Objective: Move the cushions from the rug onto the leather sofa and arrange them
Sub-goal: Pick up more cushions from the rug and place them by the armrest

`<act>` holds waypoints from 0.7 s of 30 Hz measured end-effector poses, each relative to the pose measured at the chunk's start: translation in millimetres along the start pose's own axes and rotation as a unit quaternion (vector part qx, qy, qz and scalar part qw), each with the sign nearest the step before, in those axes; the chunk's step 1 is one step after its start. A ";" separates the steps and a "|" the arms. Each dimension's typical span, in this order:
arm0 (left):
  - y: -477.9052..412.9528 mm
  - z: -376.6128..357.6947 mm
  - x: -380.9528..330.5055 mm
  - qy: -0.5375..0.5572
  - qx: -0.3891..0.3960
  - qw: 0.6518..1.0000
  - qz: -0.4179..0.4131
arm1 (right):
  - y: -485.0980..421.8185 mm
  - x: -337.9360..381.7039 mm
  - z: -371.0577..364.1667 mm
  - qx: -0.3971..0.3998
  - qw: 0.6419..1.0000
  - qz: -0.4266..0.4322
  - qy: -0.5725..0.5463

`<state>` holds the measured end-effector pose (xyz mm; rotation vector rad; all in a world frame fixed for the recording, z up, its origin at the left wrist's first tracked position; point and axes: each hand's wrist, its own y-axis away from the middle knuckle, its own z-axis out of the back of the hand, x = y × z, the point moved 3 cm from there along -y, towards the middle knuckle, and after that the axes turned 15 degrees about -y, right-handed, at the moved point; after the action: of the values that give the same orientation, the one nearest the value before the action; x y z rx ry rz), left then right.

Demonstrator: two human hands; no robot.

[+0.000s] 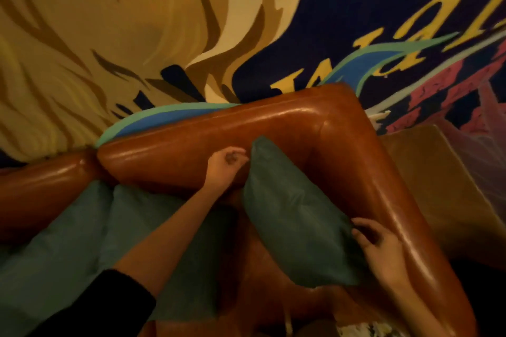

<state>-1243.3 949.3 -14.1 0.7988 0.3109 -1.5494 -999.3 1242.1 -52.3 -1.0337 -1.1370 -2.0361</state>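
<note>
A dark green cushion leans upright in the corner of the brown leather sofa, against its right arm. My left hand pinches the cushion's upper left edge. My right hand grips its lower right corner beside the sofa arm. Two lighter teal cushions lie side by side on the seat to the left, partly under my left forearm.
A large painted mural covers the wall behind the sofa back. A brown box-like side table stands right of the sofa arm. A patterned patch of rug shows at the bottom edge.
</note>
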 end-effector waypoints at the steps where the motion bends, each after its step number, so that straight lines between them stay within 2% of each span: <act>1: 14.8 2.6 10.0 0.029 0.002 0.999 0.018 | -3.9 5.9 -14.8 0.028 0.999 0.016 -0.004; 4: 61.8 14.7 46.8 0.065 -0.005 0.996 0.069 | -6.5 32.3 -69.4 0.113 0.990 0.062 -0.048; 11: 170.4 58.3 160.9 0.075 -0.108 0.970 0.203 | 40.2 93.3 -200.6 0.314 0.943 0.089 -0.070; 15: 229.3 85.3 240.5 0.058 -0.141 0.940 0.304 | 77.8 97.9 -246.6 0.347 0.932 0.077 -0.078; 21: 275.3 137.9 350.8 -0.058 -0.173 0.912 0.368 | 117.3 79.2 -295.8 0.353 0.932 0.066 -0.036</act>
<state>-1006.7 550.9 -70.3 0.4556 0.1573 -0.7914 -1052.0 918.9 -35.1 -0.7802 -1.6179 -1.3097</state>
